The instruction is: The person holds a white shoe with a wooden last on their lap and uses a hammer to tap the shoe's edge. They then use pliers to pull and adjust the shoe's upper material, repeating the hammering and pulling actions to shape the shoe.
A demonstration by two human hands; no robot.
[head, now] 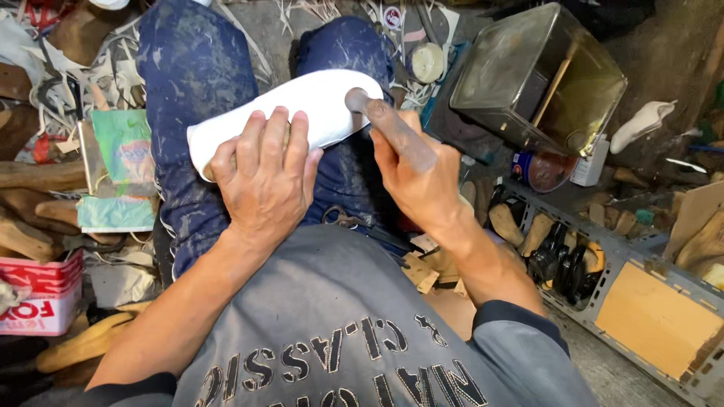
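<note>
A white shoe-sole-shaped piece [313,102] lies across my lap on stained blue trousers. My left hand [264,177] presses down flat on its near end, fingers spread over it. My right hand [418,177] is closed around the wooden handle of a worn hand tool [385,120]. The tool's rounded head rests against the white piece's right edge. Small scissors [343,221] lie on my lap just below the hands.
An open metal tin [539,79] with a stick inside stands at the upper right. Below it a metal rack [648,260] holds wooden shoe lasts and dark parts. A roll of tape [427,62], a red-and-white box [41,298] and scraps clutter the left floor.
</note>
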